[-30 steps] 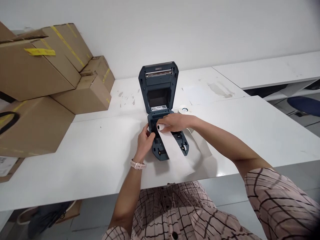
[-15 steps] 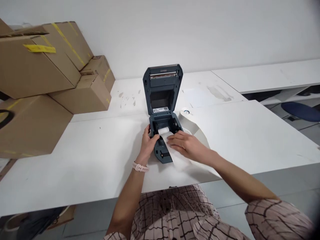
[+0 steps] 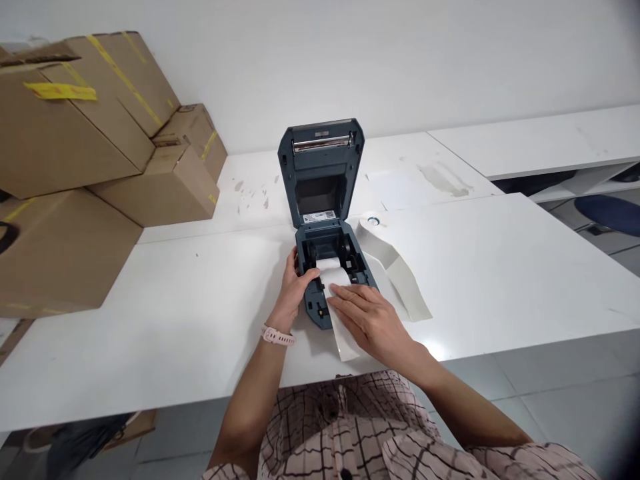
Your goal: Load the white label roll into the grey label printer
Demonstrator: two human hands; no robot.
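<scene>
A dark label printer [image 3: 320, 175] stands on the white table with its lid raised. Inside lies a white label roll [image 3: 329, 263], and its paper strip [image 3: 344, 340] runs forward over the printer's front lip. My left hand [image 3: 291, 293] grips the printer's left side, fingers outside and thumb over the rim by the paper. Stretched out flat, the fingers of my right hand [image 3: 373, 320] press on the strip and cover part of it. Beside the printer, a second label roll [image 3: 373, 221] has a loose length of paper [image 3: 407, 283] curling toward me.
Cardboard boxes [image 3: 55, 247] with yellow tape are stacked on the left of the table [image 3: 200, 333]. A white wall rises behind. To the right stand a shelf unit [image 3: 565, 150] and a blue stool seat [image 3: 607, 215].
My right hand has slid down toward me along the strip, whose end now shows past the printer's front. The loose paper at right has shifted. My left hand keeps its hold.
</scene>
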